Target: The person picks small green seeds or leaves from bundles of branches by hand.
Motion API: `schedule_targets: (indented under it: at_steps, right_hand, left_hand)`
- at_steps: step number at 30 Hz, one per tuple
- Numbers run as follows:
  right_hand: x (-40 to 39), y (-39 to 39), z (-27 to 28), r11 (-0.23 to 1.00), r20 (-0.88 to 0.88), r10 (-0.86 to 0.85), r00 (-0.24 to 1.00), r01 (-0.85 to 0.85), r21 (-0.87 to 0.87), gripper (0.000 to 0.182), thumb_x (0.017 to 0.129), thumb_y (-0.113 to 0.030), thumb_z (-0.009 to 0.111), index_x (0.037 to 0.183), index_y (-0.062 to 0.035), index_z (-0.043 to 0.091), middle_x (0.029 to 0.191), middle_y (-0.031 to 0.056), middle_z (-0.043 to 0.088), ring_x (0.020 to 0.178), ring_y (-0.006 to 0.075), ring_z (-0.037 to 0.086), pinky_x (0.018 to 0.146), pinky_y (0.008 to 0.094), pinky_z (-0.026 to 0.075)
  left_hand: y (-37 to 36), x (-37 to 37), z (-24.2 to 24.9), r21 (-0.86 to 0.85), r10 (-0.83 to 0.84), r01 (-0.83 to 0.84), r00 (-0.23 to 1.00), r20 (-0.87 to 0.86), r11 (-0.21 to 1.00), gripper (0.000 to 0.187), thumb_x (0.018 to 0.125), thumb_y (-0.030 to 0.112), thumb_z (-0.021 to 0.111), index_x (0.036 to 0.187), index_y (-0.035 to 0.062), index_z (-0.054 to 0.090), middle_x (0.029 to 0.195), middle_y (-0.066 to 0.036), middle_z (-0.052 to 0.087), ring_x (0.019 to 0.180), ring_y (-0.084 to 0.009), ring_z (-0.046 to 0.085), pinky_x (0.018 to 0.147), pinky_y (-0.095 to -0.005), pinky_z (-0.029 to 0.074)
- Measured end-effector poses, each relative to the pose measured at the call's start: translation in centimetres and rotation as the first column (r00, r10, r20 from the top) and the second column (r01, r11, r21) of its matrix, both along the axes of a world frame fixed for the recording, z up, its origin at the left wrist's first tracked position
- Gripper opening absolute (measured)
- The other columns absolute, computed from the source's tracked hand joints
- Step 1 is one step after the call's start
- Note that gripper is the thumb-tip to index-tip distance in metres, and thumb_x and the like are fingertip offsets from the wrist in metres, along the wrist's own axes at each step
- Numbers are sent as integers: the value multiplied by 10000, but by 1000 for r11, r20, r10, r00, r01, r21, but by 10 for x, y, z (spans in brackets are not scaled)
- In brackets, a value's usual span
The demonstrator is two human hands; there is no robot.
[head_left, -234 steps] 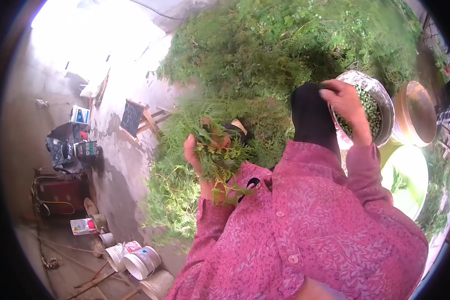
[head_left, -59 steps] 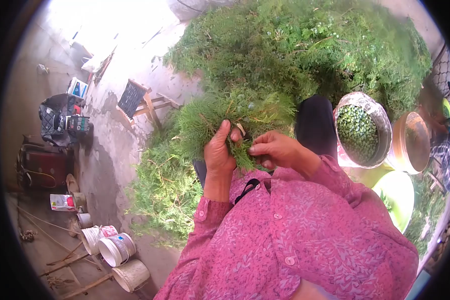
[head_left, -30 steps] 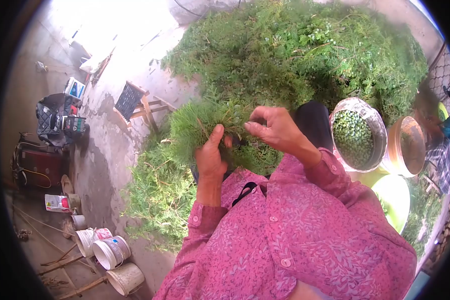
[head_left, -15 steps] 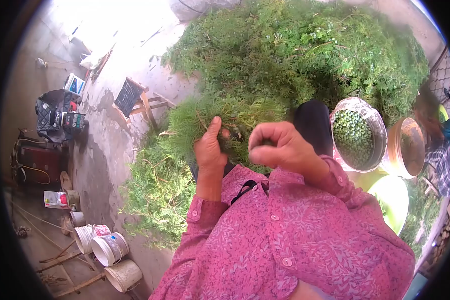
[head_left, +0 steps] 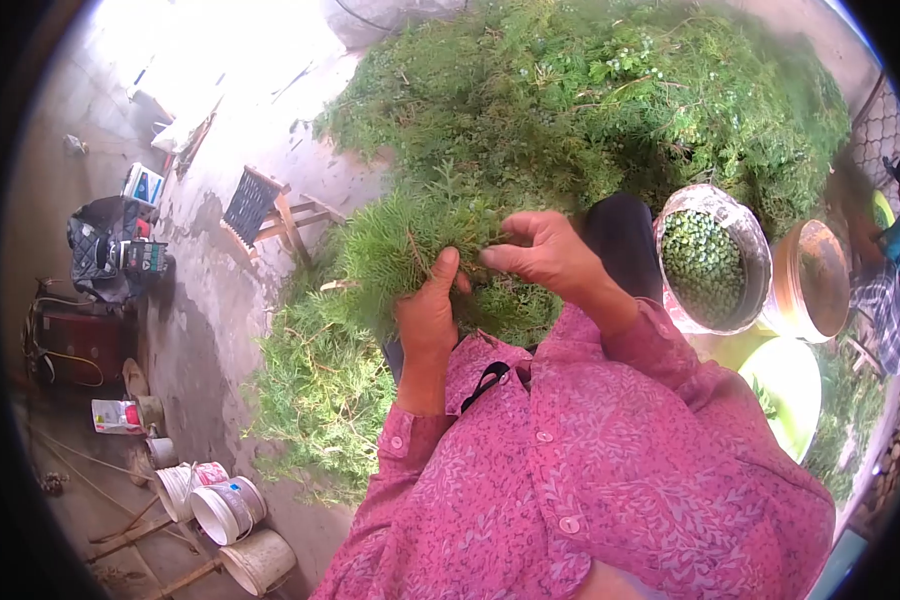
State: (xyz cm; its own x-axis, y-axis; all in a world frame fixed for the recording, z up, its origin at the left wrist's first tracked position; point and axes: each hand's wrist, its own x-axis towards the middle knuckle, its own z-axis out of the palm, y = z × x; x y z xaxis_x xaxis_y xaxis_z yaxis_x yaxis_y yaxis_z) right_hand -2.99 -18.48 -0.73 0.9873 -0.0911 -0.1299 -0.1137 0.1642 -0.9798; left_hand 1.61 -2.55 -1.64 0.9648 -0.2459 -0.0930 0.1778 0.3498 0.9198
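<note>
From where I stand, the person's left hand (head_left: 427,320) is closed around a feathery green spray (head_left: 385,245), which sits near the middle of the frame, fanning out above and to the left of the thumb. The right hand (head_left: 555,258) is at the spray's right side, its fingers bent and the thumb drawn near them in a narrow gap. I cannot tell whether anything is caught between those tips.

As for how far along things are, a pale, stained bucket (head_left: 758,270) right of centre holds plenty of loose green berries (head_left: 702,262); its inner wall shows above them, so it isn't brimful. I'd judge that a fair amount is done, yet a great deal is left: a broad heap of greenery (head_left: 570,110) fills the upper middle and upper right, with pale berries visible among its sprigs. How many more hide inside it, I can't say. The spray in hand looks unfinished too, though its own berries are too blurred to count.

More loose cuttings (head_left: 320,400) lie in the lower left, beside the person's sleeve. Just right of the berry bucket stands a tan tub (head_left: 790,290), and below them a lime-green basin (head_left: 790,400) has a little greenery in it.
</note>
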Motion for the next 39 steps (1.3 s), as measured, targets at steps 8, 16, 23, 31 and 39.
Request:
schedule_targets:
  at_steps: [8,16,23,31,39]
  right_hand:
    - [6,6,-14,997,73,-65,995,68,-27,230,752,-87,672,954,1,606,832,12,619,717,60,541,629,214,455]
    - [-5,4,-6,989,126,106,986,-117,89,162,791,-135,610,901,-16,612,714,-3,618,620,31,520,539,199,431]
    - [-41,-42,31,954,151,-297,943,285,95,92,831,-72,530,886,-39,596,601,-38,478,469,25,406,429,162,333]
    - [-143,-187,-86,-249,429,-507,748,349,-903,333,710,-132,602,1035,-61,615,902,157,632,806,274,609,771,354,471]
    - [-79,-83,-27,819,111,-365,924,376,-433,177,723,-181,677,791,-29,615,713,27,596,620,96,545,586,239,455]
  left_hand:
    - [-3,-4,0,138,-34,25,997,63,990,151,781,110,667,886,23,604,704,-25,577,569,-118,511,510,-242,411]
    - [-5,-2,-1,82,-39,36,999,34,996,161,780,98,664,912,33,597,745,-26,583,588,-111,516,516,-236,416]
    - [4,26,5,-75,27,-50,960,-279,996,122,821,164,608,870,62,561,681,-29,552,492,-119,458,457,-247,415]
    - [-5,27,-4,-230,-101,2,904,-415,973,111,825,196,604,871,104,561,686,-13,551,499,-108,474,412,-251,408]
    - [-28,13,2,-189,-141,69,906,-400,980,164,827,201,602,944,92,563,750,-26,586,520,-108,501,459,-251,449]
